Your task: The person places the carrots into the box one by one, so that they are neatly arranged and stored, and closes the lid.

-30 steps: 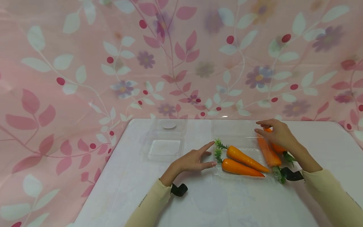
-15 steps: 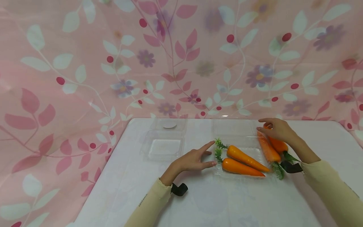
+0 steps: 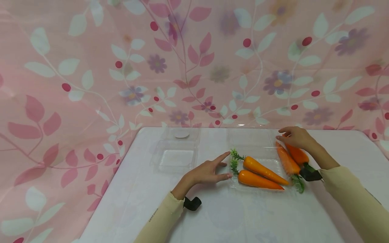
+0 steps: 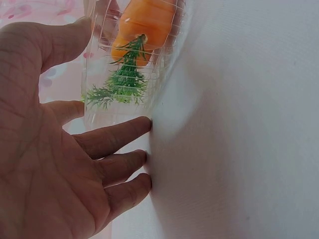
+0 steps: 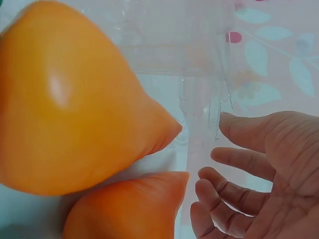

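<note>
My left hand (image 3: pixel 206 172) has its thumb and fingers spread along the left side of a clear plastic clamshell box (image 3: pixel 275 164). In that box lie two orange carrots, a far one (image 3: pixel 265 169) and a near one (image 3: pixel 258 179), green tops (image 4: pixel 124 82) toward my left hand. My right hand (image 3: pixel 299 137) hovers at the box's far right corner, fingers loosely bent, thumb right at the plastic edge. Two more carrots, a paler one (image 3: pixel 286 160) and a brighter one (image 3: pixel 297 154), lie along the box's right side, tips toward that hand; it grips neither.
Behind the box stands its raised clear lid (image 3: pixel 250 137). To the left is a second open clamshell box (image 3: pixel 176 158) with a white label (image 3: pixel 181 135) on its lid. A pink floral cloth (image 3: pixel 188 50) hangs at the table's back edge.
My right hand has shifted slightly right, and its forearm has moved away from me. The two right-hand carrots have slid a little away from me. My left hand has stayed put.
</note>
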`<state>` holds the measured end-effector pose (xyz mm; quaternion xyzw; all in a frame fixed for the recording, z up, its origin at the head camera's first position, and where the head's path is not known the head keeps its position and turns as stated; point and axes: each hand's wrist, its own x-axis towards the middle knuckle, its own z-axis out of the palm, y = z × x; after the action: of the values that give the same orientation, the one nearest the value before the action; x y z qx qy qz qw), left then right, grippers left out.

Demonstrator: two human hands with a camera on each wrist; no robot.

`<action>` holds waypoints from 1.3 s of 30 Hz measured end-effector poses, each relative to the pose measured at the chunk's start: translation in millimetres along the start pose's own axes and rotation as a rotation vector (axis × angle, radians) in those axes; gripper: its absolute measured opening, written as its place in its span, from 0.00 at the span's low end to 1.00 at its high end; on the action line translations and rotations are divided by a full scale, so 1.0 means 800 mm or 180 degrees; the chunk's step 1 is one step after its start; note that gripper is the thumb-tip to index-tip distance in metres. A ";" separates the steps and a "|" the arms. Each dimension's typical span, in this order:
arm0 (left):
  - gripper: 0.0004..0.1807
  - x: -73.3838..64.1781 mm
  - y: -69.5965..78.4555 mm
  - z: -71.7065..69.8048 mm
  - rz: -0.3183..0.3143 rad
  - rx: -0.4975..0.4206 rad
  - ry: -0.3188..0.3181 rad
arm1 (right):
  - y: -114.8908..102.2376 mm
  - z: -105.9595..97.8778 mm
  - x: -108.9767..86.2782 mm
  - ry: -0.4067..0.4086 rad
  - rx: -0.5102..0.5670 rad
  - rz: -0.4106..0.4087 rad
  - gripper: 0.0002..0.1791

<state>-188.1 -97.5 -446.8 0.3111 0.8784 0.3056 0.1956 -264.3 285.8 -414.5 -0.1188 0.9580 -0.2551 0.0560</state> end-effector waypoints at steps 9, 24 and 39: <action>0.46 0.000 0.000 0.000 0.0002 0.0005 0.0004 | 0.009 0.008 0.005 -0.0015 0.0014 0.0019 0.27; 0.45 0.000 -0.002 0.000 0.0010 -0.0003 0.0015 | 0.003 0.016 0.001 0.0403 0.0105 -0.0042 0.22; 0.45 -0.001 0.001 0.000 0.0011 -0.0002 0.0012 | -0.012 0.003 -0.018 0.0924 0.0445 0.0114 0.24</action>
<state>-187.3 -97.5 -445.8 0.3120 0.8782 0.3067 0.1935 -248.0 280.2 -410.9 -0.0594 0.9378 -0.3346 -0.0704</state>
